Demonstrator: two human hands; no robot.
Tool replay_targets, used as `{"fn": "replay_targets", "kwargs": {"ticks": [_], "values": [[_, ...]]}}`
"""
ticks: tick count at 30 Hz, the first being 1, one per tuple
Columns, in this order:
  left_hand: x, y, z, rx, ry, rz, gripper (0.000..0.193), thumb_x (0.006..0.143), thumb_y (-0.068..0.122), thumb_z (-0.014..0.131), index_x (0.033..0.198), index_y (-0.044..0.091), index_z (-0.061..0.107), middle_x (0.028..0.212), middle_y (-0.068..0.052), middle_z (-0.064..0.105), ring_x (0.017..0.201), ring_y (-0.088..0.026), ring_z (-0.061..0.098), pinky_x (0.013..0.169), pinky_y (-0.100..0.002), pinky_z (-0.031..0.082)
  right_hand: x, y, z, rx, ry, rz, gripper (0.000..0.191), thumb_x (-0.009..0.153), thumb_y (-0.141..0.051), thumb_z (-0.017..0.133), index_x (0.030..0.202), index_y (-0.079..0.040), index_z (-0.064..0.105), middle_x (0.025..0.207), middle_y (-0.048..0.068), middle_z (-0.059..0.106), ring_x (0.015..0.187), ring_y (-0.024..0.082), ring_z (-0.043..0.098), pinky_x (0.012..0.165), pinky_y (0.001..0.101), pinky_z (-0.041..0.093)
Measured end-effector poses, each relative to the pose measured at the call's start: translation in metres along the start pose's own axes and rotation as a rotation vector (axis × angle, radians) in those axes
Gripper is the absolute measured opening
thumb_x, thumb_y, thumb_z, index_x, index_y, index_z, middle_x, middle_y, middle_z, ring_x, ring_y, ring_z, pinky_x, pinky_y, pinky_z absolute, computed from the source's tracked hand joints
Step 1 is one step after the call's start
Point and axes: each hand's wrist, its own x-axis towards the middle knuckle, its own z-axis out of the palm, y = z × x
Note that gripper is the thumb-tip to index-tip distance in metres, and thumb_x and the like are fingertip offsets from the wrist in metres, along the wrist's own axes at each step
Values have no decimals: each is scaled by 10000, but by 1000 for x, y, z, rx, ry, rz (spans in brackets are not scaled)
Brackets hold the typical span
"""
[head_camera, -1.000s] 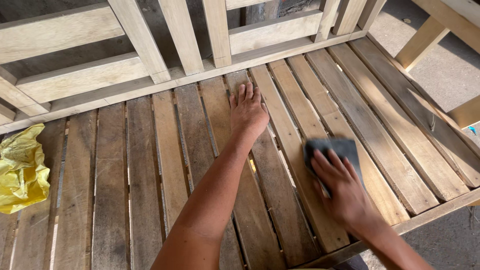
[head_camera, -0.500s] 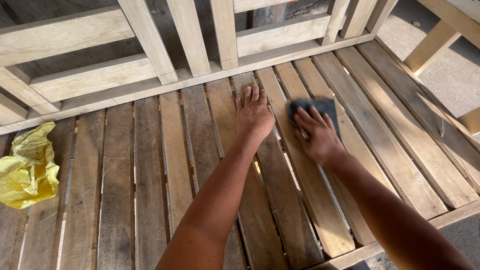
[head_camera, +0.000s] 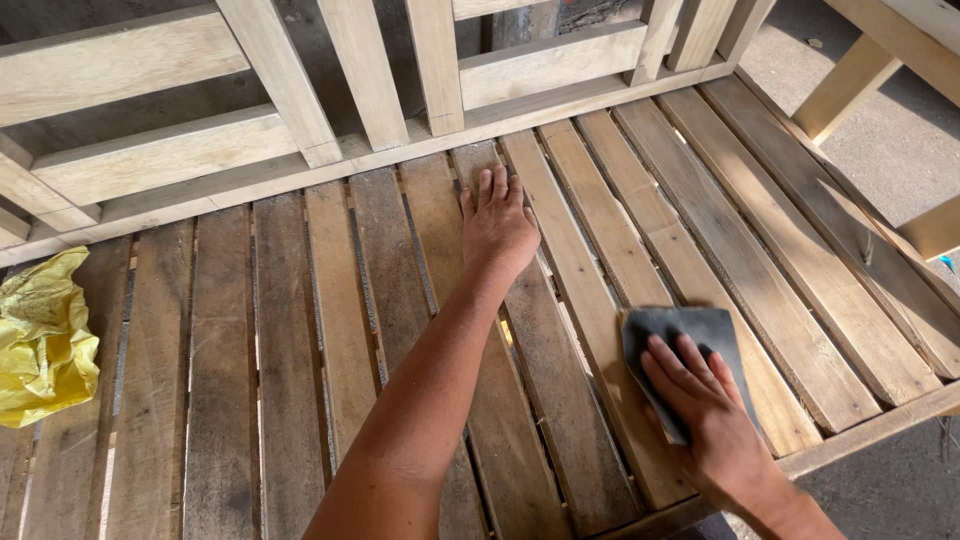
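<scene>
A bare wooden bench seat of long slats (head_camera: 300, 330) fills the view, with a slatted backrest (head_camera: 360, 70) behind it. My left hand (head_camera: 497, 225) lies flat, fingers together, on a slat near the back rail. My right hand (head_camera: 705, 410) presses a dark grey sheet of sandpaper (head_camera: 680, 335) onto slats close to the front edge, fingers spread over it.
A crumpled yellow plastic bag (head_camera: 42, 340) lies on the slats at the far left. The seat's front rail (head_camera: 870, 430) runs at the lower right, with concrete floor (head_camera: 900, 150) beyond. Another wooden frame's legs (head_camera: 850, 85) stand at the upper right.
My right hand slid the sandpaper up toward the back rail, then pulled it back down to the front edge. My left hand stayed planted on its slat.
</scene>
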Motion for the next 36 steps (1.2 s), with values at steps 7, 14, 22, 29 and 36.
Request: {"fn": "replay_targets", "kwargs": {"ticks": [7, 14, 22, 29, 36], "values": [[-2, 2, 0, 2, 2, -8, 601, 1056, 332, 295, 1610, 108, 232, 1709, -107, 131, 1580, -270, 87, 1280, -481, 58, 68, 41, 28, -5, -20, 12, 617, 990, -335, 539, 1557, -153, 381, 1652, 80, 312, 1563, 292, 182, 1267, 556, 80], [-4, 0, 0, -51, 18, -15, 604, 1043, 329, 319, 1602, 105, 265, 1712, -98, 149, 1584, -262, 92, 1282, -481, 75, 211, 86, 50, -97, -79, 171, 594, 1044, -461, 406, 1577, -200, 381, 1687, 32, 268, 1566, 291, 164, 1276, 544, 81], [1, -3, 4, -14, 11, 4, 601, 1046, 328, 289, 1605, 115, 237, 1706, -103, 131, 1579, -266, 89, 1279, -478, 69, 99, 65, 27, -16, -32, 135, 585, 1020, -423, 461, 1559, -205, 390, 1655, 29, 303, 1565, 287, 171, 1272, 538, 51], [-2, 0, 4, 7, 14, 0, 616, 1051, 326, 294, 1616, 93, 221, 1706, -121, 135, 1582, -283, 87, 1280, -488, 61, 46, 63, 27, 6, 55, 38, 514, 1031, -371, 445, 1522, -221, 447, 1650, -4, 349, 1598, 235, 198, 1300, 500, 79], [-5, 2, 0, -28, 21, -14, 615, 1041, 327, 312, 1603, 91, 234, 1705, -116, 134, 1577, -274, 79, 1274, -475, 56, 194, 100, 58, -66, -58, 148, 535, 1041, -404, 443, 1543, -222, 447, 1684, -13, 307, 1568, 256, 203, 1281, 507, 99]]}}
